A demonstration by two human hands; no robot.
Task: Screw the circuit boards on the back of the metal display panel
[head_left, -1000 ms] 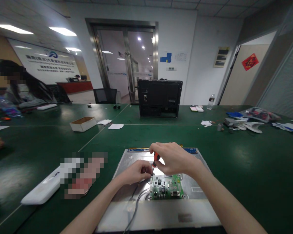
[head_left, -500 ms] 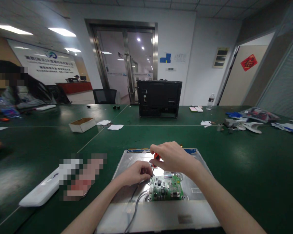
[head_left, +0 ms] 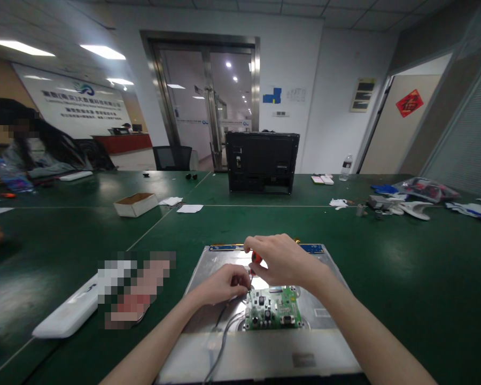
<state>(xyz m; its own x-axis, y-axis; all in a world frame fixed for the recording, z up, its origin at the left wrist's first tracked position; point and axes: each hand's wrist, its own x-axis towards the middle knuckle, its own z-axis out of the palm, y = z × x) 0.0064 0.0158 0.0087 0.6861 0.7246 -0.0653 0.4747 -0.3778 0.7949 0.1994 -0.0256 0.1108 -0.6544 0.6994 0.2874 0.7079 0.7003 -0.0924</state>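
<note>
Head view: a screwdriver with an orange handle stands nearly upright over the top-left corner of a green circuit board. The right hand covers the handle from above, its fingers clamped on it; only a patch of orange shows beneath the palm. The left hand sits just left of the shaft, its fingers pinched together at the tip, near the board's corner; whether they touch the tip itself cannot be told.

The board lies on the back of a silver metal panel, which rests flat on the green table directly before the person. Grey cables run from the board's left edge toward the panel's near edge. Left of the panel lies a white casing, beside a pixelated patch.

Farther off, a black monitor housing stands upright at mid-table, a small cardboard box to its left, loose parts to its right. Another person sits at the far left.
</note>
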